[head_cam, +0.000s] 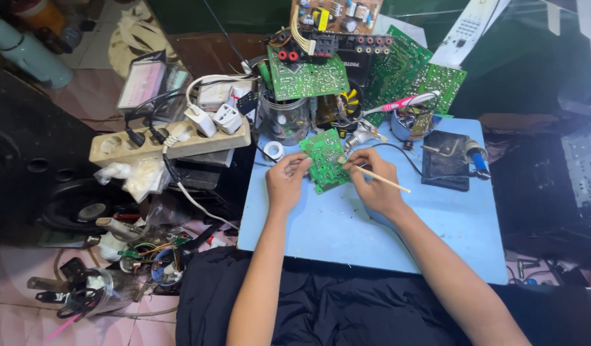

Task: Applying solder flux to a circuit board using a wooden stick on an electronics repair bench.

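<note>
Nearest to me is the black cloth (347,301) draped over my lap, with both bare forearms reaching out across it to the light blue board (347,224) that serves as my work surface. My left hand (286,181) is closed on the left edge of a small green circuit board (325,160), thumb and fingers pinching it so it sits tilted just above the blue surface. My right hand (375,182) is closed around a thin wooden stick (379,174), held like a pen, its far tip touching the right edge of the circuit board while the other end juts out to the right. Just beyond the board lies a small roll of white tape (274,151), and behind it a clear jar (284,118) with a larger green circuit board (306,77) resting on top. To the right on the blue surface sits a black soldering stand (446,160) with a blue-handled iron (478,157). On the left, a beige power strip (170,142) carries several plugs.
</note>
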